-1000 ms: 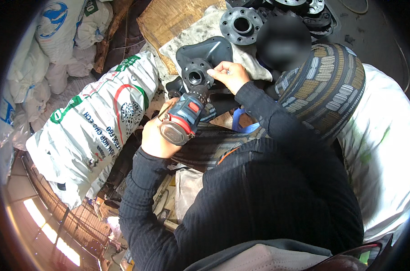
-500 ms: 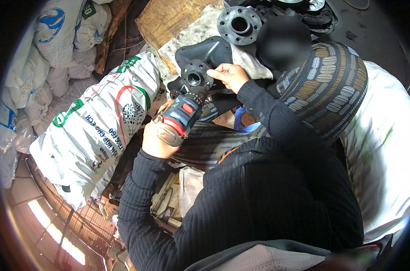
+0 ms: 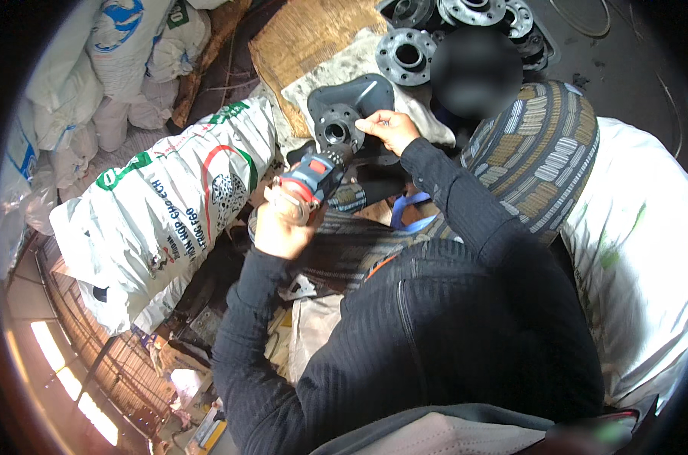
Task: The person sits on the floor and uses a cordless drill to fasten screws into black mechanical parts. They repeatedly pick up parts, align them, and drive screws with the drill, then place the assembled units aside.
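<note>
My left hand point(image 3: 280, 231) is closed around the rear of a blue-grey and red cordless drill point(image 3: 312, 179). Its chuck points up at the near side of a dark, round flanged metal hub point(image 3: 349, 117) with a central bore and small holes around its rim. The tip of the drill is hidden against the hub, so I cannot tell whether it touches. My right hand point(image 3: 393, 130) pinches the hub's right rim between thumb and fingers. Behind the hub rests a dark rounded metal plate point(image 3: 376, 89), partly covered by it.
Several similar round flanges point(image 3: 406, 57) lie at the far right, partly behind a blurred round patch. A wooden board point(image 3: 302, 38) and a stained cloth point(image 3: 336, 67) lie beyond my hands. A white printed sack point(image 3: 169, 205) stands left, another white sack point(image 3: 636, 250) right. A blue strap point(image 3: 414, 212) is near my legs.
The view has shifted slightly. The drill is tilted a little differently in my left hand, its top less exposed. My right hand stays pinched at the hub's rim.
</note>
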The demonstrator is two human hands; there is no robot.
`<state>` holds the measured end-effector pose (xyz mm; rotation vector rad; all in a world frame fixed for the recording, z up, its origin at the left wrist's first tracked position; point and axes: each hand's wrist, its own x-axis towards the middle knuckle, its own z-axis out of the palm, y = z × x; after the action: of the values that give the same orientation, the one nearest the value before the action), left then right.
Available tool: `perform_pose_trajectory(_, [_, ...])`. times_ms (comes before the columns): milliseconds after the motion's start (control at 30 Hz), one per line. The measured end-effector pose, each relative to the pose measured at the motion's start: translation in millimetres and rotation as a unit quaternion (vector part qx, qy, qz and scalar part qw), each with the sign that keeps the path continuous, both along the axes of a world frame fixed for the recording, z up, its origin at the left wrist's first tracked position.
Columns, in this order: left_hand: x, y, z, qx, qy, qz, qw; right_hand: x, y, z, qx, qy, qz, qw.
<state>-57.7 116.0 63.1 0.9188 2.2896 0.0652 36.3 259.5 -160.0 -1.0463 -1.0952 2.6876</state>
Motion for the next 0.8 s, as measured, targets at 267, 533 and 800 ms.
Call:
perform_pose_trajectory(267, [44, -29, 25, 0.154, -0.098, 0.113, 0.977, 26, 19, 39, -0.402, 0.23, -0.065, 0.884])
perform_pose_trajectory(533, [52, -45, 26, 0.214, -0.02, 0.024, 0.976, 32, 3, 50, -0.415, 0.263, 0.008, 0.871])
perform_pose_trajectory(800, [61, -56, 29, 0.172, 0.018, -0.056, 0.983, 23, -8, 57, -0.422, 0.254, -0.056, 0.869])
